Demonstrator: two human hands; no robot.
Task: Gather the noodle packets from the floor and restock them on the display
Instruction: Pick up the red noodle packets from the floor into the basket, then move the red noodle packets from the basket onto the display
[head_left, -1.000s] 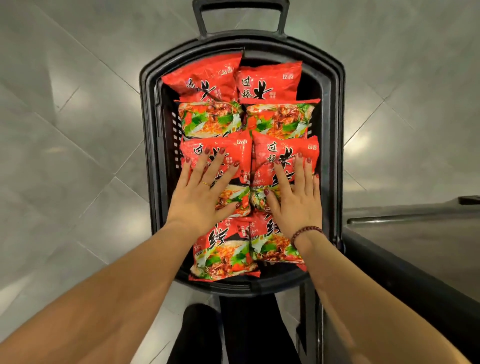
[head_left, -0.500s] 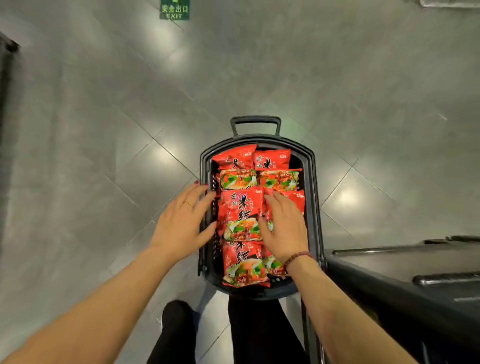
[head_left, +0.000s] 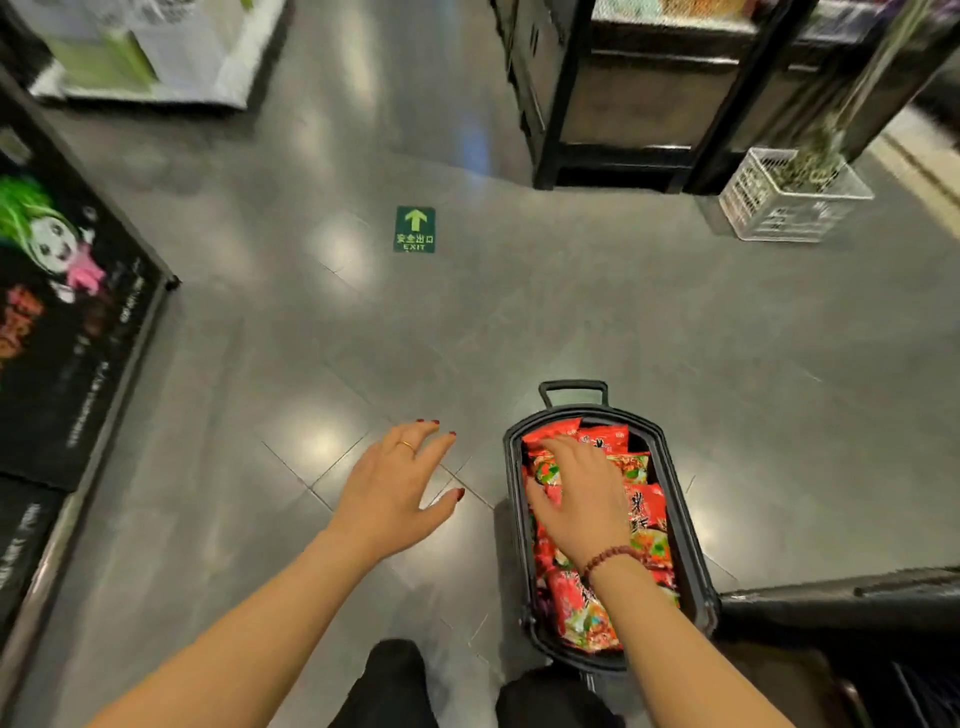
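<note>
Black trouser legs (head_left: 384, 686) at bottom edge. Left hand (head_left: 395, 493): palm down above the grey tiled floor (head_left: 270, 364), left of the basket, fingers spread and loosely extended, holding nothing. Right hand (head_left: 582, 499): palm down over the noodle packets (head_left: 647, 512), fingers extended, gripping nothing; contact with the wrappers cannot be confirmed. The red packets lie in rows inside the black basket (head_left: 513, 499), which stands on the floor. Farther: green exit sticker (head_left: 414, 229), white crate (head_left: 789, 202), dark shelving (head_left: 623, 104).
</note>
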